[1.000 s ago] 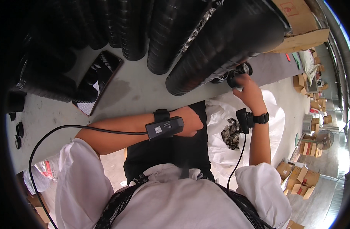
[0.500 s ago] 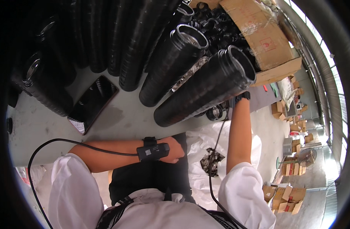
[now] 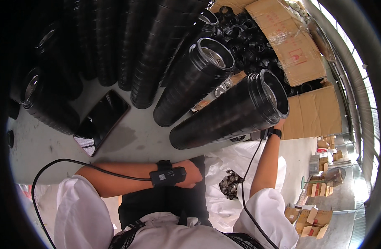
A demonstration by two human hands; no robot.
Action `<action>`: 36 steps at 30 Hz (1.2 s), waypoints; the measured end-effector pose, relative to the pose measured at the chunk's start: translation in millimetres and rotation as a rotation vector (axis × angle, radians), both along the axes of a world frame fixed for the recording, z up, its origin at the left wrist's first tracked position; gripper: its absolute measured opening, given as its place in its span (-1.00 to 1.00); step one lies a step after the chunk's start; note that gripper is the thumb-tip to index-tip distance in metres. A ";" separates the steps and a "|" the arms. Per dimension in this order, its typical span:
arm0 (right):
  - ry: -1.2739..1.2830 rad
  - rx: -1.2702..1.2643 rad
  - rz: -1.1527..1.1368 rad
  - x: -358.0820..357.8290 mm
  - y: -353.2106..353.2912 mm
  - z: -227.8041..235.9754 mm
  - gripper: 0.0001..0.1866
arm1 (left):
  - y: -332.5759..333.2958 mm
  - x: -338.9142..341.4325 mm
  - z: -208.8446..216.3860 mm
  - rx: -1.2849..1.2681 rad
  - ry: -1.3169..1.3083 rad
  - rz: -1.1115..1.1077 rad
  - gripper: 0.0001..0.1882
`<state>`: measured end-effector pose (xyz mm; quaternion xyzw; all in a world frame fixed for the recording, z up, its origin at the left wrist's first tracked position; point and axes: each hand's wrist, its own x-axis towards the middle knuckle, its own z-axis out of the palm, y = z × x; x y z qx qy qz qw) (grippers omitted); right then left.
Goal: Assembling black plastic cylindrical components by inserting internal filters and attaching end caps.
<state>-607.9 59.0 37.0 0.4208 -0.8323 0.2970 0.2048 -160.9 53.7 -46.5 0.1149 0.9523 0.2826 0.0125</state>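
Note:
My left hand [image 3: 192, 174] rests above my dark-clad lap, its fingers curled in; whatever they may hold is hidden. My right hand [image 3: 280, 122] reaches out at the right, beyond the nearest tall stack of black rings [image 3: 227, 114]. That stack hides its fingers, so their state is unclear. Another black stack [image 3: 190, 87] stands just to the left, with a metallic-looking disc inside its top rim. Past my right hand, a cardboard box [image 3: 313, 112] holds many loose black rings [image 3: 244, 37].
A dark smartphone [image 3: 103, 120] lies on the grey table [image 3: 132, 141], among more tall black stacks [image 3: 151, 62]. Beside my lap, a white bag [image 3: 215, 166] opens on small metal parts [image 3: 230, 184]. Farther right are cartons [image 3: 315, 222] and a fan [image 3: 335, 177].
My right hand has moved rightward, closer to the cardboard box. The view has tilted, so the stacks and phone appear slightly lower. My left hand keeps its place over my lap.

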 end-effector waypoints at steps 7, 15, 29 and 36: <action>0.405 0.013 -0.245 35.3 -62.4 57.6 -0.16 | 2.0 6.4 2.0 0.001 -0.027 0.016 -0.80; 0.316 0.275 -0.442 17.4 -92.9 61.0 -0.43 | 5.7 8.7 4.0 -0.003 -0.045 0.022 -0.81; 0.281 0.021 -0.235 41.8 -93.7 44.1 -0.33 | 5.4 8.5 0.5 -0.018 0.003 0.034 -0.79; 0.367 -0.006 -0.059 53.3 -90.7 33.1 -0.34 | 4.3 8.0 2.7 -0.014 0.011 0.027 -0.79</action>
